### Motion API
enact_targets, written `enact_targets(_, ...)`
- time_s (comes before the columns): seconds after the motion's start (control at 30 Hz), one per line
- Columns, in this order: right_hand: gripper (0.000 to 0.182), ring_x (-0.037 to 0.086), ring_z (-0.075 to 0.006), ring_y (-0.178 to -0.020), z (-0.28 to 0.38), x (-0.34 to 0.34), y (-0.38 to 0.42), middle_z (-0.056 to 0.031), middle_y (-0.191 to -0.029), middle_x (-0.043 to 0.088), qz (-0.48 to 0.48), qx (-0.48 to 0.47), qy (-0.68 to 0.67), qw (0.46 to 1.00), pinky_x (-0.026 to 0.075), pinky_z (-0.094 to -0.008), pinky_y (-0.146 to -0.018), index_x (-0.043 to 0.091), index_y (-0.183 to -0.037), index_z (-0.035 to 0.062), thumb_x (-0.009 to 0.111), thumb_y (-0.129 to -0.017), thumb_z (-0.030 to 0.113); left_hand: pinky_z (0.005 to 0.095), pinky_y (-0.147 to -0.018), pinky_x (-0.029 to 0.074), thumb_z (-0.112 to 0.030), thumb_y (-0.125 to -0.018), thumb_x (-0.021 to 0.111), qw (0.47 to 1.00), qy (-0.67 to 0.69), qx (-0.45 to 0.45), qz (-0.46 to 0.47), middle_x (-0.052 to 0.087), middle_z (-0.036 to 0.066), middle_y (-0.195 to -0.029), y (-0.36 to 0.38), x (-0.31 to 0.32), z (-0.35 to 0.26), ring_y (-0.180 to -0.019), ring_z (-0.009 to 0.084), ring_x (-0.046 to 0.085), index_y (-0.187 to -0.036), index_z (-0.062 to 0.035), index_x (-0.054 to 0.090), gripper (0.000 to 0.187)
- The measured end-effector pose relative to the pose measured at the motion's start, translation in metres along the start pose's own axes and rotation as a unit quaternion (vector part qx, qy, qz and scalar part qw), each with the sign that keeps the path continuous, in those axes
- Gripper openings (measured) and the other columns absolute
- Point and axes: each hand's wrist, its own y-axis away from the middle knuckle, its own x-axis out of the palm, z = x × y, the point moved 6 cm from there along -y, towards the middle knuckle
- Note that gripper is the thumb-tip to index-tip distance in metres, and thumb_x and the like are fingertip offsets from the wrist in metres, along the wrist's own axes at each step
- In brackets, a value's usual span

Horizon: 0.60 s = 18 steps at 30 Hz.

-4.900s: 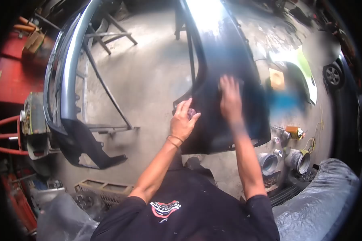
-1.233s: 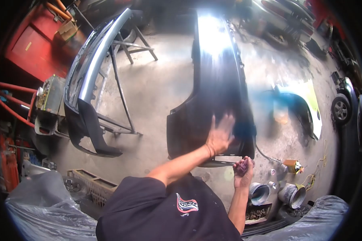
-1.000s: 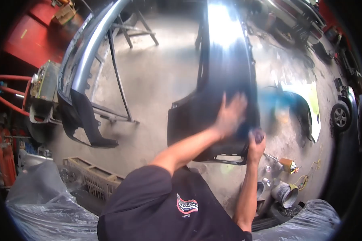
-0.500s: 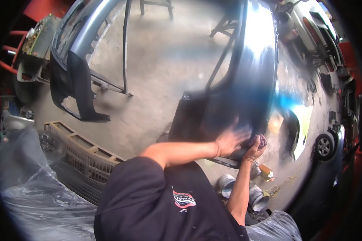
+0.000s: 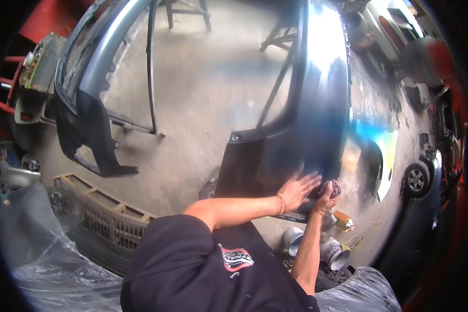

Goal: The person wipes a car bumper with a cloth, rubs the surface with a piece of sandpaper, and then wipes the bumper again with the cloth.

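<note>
A dark, glossy bumper cover (image 5: 317, 99) stretches away in front of me, its near end under my hands. My left hand (image 5: 297, 191) lies flat on that near end with the fingers spread. Just to its right, my right hand (image 5: 326, 200) has its fingers closed round a crumpled purple rag (image 5: 334, 189) at the bumper's right edge. The two hands are close together.
A second dark bumper cover (image 5: 96, 114) is at the left. A slatted crate (image 5: 106, 210) and clear plastic sheeting (image 5: 52, 249) sit at the lower left. Metal cans (image 5: 335, 253) stand by my right forearm. Farther right are a pale panel (image 5: 386, 164) and a wheel (image 5: 416, 179).
The view has shifted a little, so both bumpers and the crate appear farther left. My left hand, blurred before, now shows sharply on the bumper. The rag is still in my right hand.
</note>
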Motion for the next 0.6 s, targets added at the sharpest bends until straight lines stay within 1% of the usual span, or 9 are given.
enact_targets(0.03,0.024,0.050,-0.0049,-0.064,0.002,0.003,0.004,0.0027,-0.079,0.059,-0.006,-0.007,-0.001,1.000,0.041,-0.0227,-0.055,0.065,-0.124,0.0023,0.071,-0.107,0.018,0.0657,-0.138,-0.002,-0.070,-0.114,0.032,0.896,-0.410,-0.029,0.167,0.030,0.002,-0.185,-0.008,0.001,-0.026,-0.173,0.0214,0.016,-0.176,-0.0197,0.035,0.080)
enact_targets(0.07,0.026,0.050,-0.0051,-0.064,0.003,0.004,0.005,0.0021,-0.079,0.059,-0.016,-0.015,-0.002,1.000,0.041,-0.0228,-0.054,0.064,-0.127,0.0015,0.071,-0.107,0.017,0.0663,-0.138,-0.001,-0.070,-0.113,0.035,0.607,-0.735,-0.044,0.297,0.029,0.003,-0.185,-0.024,-0.011,-0.042,-0.173,0.0225,0.018,-0.175,-0.0185,0.036,0.081)
enact_targets(0.1,0.031,0.052,-0.0054,-0.064,-0.010,-0.004,0.002,0.0012,-0.081,0.062,-0.019,-0.018,-0.003,1.000,0.042,-0.0228,-0.055,0.062,-0.131,0.0013,0.073,-0.106,0.016,0.0674,-0.138,-0.001,-0.065,-0.114,0.036,0.859,-0.485,-0.002,0.164,0.028,0.005,-0.186,-0.049,-0.017,-0.011,-0.173,0.0242,0.019,-0.175,-0.0157,0.036,0.078)
enact_targets(0.13,0.033,0.055,-0.0058,-0.066,-0.013,-0.006,0.004,0.0008,-0.084,0.065,-0.038,0.004,-0.023,0.999,0.045,-0.0219,-0.056,0.063,-0.133,0.0027,0.076,-0.105,0.016,0.0686,-0.137,-0.002,-0.059,-0.115,0.038,0.987,-0.160,0.029,0.010,0.028,0.007,-0.186,-0.074,-0.039,0.030,-0.173,0.0258,0.020,-0.175,-0.0128,0.035,0.076)
enact_targets(0.17,0.033,0.057,-0.0057,-0.067,-0.017,-0.009,0.004,0.0006,-0.085,0.067,-0.051,-0.001,-0.009,0.999,0.046,-0.0213,-0.057,0.064,-0.133,0.0033,0.076,-0.104,0.016,0.0695,-0.137,-0.002,-0.053,-0.116,0.037,0.893,-0.444,-0.036,0.068,0.027,0.008,-0.186,-0.118,-0.050,0.024,-0.172,0.0271,0.021,-0.175,-0.0102,0.033,0.073)
enact_targets(0.2,0.033,0.058,-0.0057,-0.068,-0.020,-0.012,0.006,0.0004,-0.087,0.068,-0.062,-0.004,0.005,0.998,0.047,-0.0207,-0.058,0.065,-0.132,0.0039,0.077,-0.104,0.017,0.0704,-0.137,-0.002,-0.046,-0.117,0.037,0.712,-0.686,-0.090,0.117,0.026,0.010,-0.186,-0.172,-0.067,-0.002,-0.172,0.0284,0.022,-0.176,-0.0076,0.030,0.070)
enact_targets(0.27,0.031,0.063,-0.0076,-0.074,-0.012,-0.010,0.011,-0.0018,-0.095,0.071,-0.084,0.006,0.004,0.996,0.050,-0.0213,-0.062,0.068,-0.130,0.0033,0.078,-0.104,0.017,0.0791,-0.132,-0.008,-0.046,-0.119,0.022,0.665,-0.711,-0.187,0.130,0.013,0.002,-0.189,-0.255,-0.099,0.014,-0.175,0.0264,0.009,-0.180,-0.0127,0.020,0.069)
enact_targets(0.33,0.032,0.067,-0.0115,-0.099,0.005,-0.001,0.016,-0.0044,-0.112,0.070,-0.079,0.036,-0.010,0.996,0.056,-0.0248,-0.088,0.065,-0.131,0.0009,0.078,-0.104,0.010,0.0761,-0.133,-0.007,-0.048,-0.120,0.019,0.682,-0.680,-0.235,0.133,0.006,0.001,-0.190,-0.293,-0.112,0.031,-0.175,0.0251,0.002,-0.181,-0.0131,0.013,0.071)
enact_targets(0.6,0.034,0.071,-0.0151,-0.106,0.018,0.005,0.029,-0.0081,-0.116,0.074,-0.096,-0.084,0.009,0.992,0.057,-0.0301,-0.097,0.066,-0.132,0.0003,0.080,-0.103,0.011,0.0789,-0.132,-0.004,-0.044,-0.111,0.052,0.728,-0.629,-0.124,0.242,0.021,0.012,-0.187,-0.070,-0.006,-0.060,-0.175,0.0316,0.010,-0.177,-0.0069,0.030,0.079)
